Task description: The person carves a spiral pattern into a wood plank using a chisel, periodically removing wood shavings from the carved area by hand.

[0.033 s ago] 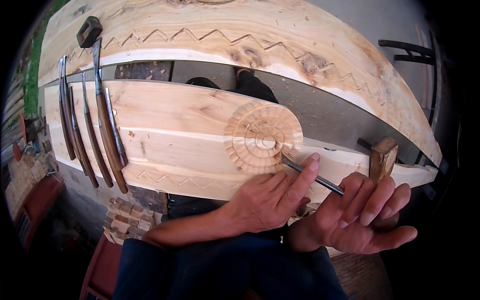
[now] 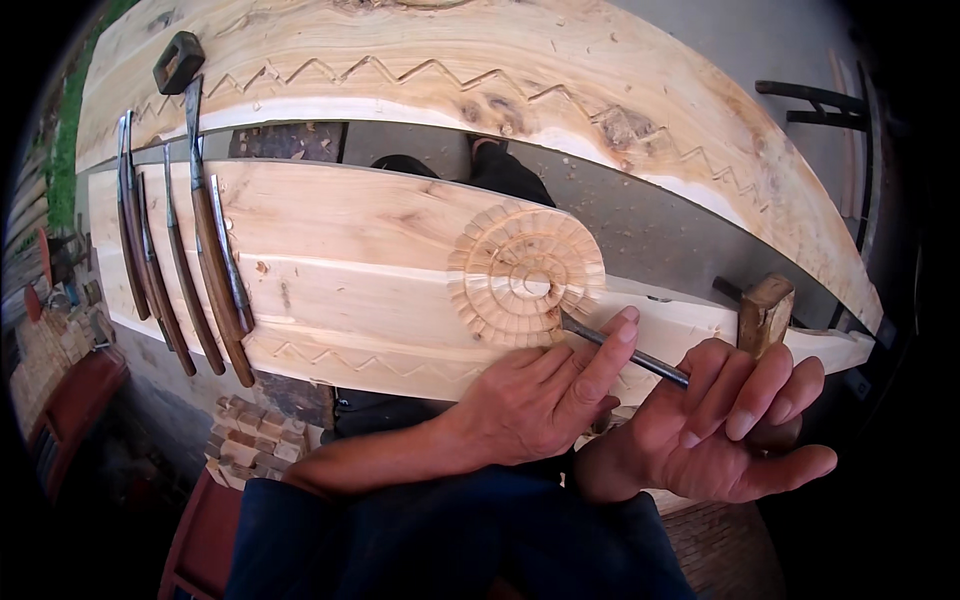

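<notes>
Hidden behind the curled fingers of the right hand (image 2: 715,430): the rear end of a slim, dark metal chisel (image 2: 655,368), with a handle impossible to make out. Covered by the left hand (image 2: 525,405): part of the near edge of the carved board (image 2: 370,215) and, under an outstretched finger, a stretch of the chisel's shaft. Too small to read: the cutting edge. Cannot tell whether sunk into the wood or merely resting against it. Masked by the right fingers too: the lower part of a wooden block (image 2: 768,308), toward the board's narrow end. Cut off by the upper edge of the view: a 2nd board (image 2: 380,45). Overlapping at the left end, hence hard to count: at least 5 wood-handled tools (image 2: 213,255).

Grasped near the tip by the left hand and, at the rear, within the bent fingers of the right; cannot tell how firmly. Set slantwise, tip at the lower right rim of a round carved spiral (image 2: 526,265).

Pale, smooth-faced wood, lightly grained, with a few small chips. Within the spiral, rings of short, wedge-like steps around a small centre, fanned at the rim like petals. Along the near edge, a faint zigzag; deeper grooves of like pattern on the 2nd board.
</notes>
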A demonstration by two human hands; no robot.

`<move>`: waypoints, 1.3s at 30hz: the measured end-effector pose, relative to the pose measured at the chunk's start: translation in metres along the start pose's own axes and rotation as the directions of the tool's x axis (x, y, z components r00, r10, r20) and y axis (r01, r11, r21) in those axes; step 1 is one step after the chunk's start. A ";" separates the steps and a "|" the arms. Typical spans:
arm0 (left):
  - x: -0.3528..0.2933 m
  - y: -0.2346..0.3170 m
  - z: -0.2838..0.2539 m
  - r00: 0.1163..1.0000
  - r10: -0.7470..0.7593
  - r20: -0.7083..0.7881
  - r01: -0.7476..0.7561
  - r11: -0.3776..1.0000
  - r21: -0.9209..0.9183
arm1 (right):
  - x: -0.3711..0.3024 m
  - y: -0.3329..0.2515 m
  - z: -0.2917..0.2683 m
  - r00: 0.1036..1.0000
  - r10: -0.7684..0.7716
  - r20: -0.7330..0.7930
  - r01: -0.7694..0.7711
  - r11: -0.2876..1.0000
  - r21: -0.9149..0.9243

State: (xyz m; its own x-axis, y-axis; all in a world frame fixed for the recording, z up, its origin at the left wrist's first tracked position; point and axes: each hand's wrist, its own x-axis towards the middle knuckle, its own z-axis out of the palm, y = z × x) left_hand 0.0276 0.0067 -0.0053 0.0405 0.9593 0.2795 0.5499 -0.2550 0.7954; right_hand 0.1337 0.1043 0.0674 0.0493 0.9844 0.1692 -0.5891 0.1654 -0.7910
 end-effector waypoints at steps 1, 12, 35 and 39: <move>0.001 0.001 -0.001 1.000 0.001 -0.005 -0.001 1.000 -0.002 | 0.005 0.002 0.002 0.999 0.028 -0.025 -0.027 1.000 0.003; -0.002 0.000 0.001 0.996 -0.084 0.015 0.084 0.996 -0.028 | 0.021 0.014 0.006 0.981 0.193 0.019 -0.192 0.981 -0.041; 0.001 0.003 -0.004 0.987 -0.146 0.060 0.148 0.988 -0.039 | 0.028 0.022 0.011 0.976 0.188 0.108 -0.181 0.981 -0.072; 0.001 0.003 -0.004 0.987 -0.157 0.044 0.160 0.985 -0.067 | 0.025 0.023 0.018 0.982 0.148 0.120 -0.118 0.968 -0.222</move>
State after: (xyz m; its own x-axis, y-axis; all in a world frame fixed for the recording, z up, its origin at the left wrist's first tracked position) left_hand 0.0259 0.0061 -0.0010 -0.0094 0.9918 0.1273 0.4924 -0.1062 0.8639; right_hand 0.1069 0.1318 0.0644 -0.1358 0.9834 0.1200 -0.3965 0.0571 -0.9163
